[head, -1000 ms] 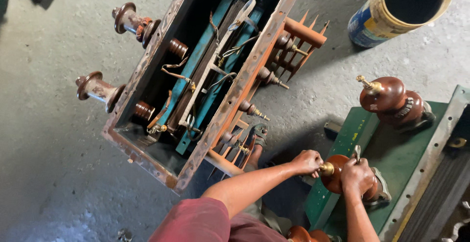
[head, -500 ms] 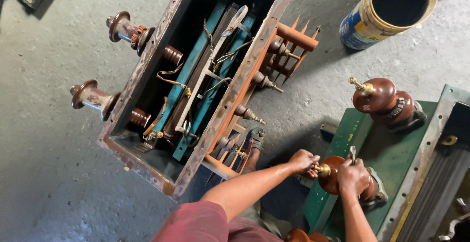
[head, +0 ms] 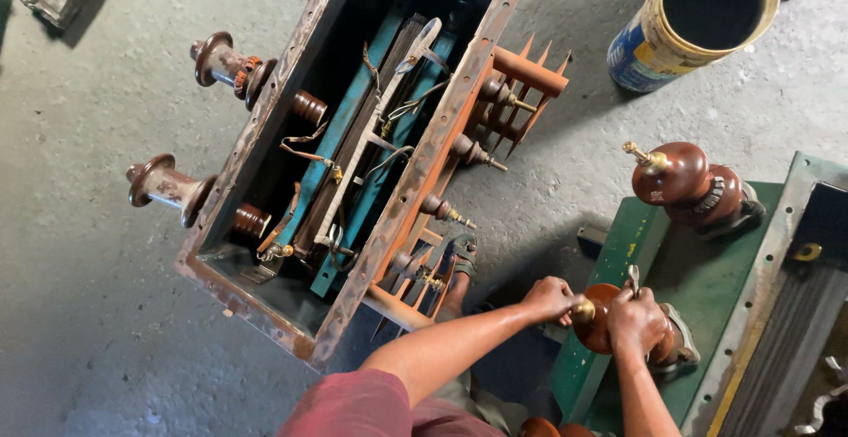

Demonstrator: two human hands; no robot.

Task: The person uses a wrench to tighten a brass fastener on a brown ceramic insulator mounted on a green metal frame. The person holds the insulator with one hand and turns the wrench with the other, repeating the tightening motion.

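Your left hand (head: 549,299) is closed around the brass tip (head: 583,311) of the brown insulator (head: 601,331), with the fingers wrapped on the small metal end at about 9 o'clock of the insulator body. Your right hand (head: 638,322) lies on top of the same insulator, at its 3 o'clock side, and it is closed on a thin metal tool (head: 633,276) that stands up between the fingers; I cannot tell what kind of tool it is. So the insulator sits directly between your two hands and both touch it.

This insulator is mounted on the green cover (head: 698,278), near its lower left corner. A second brown insulator (head: 680,176) stands on the same cover at about 1 o'clock from your hands, well apart from them.

At 10 o'clock from your hands lies the open rusty tank (head: 415,181) on the concrete floor (head: 88,313), with turquoise parts and wires inside and more brown insulators on its left wall. A round can (head: 654,44) with dark inside stands at 12 o'clock, far from you.
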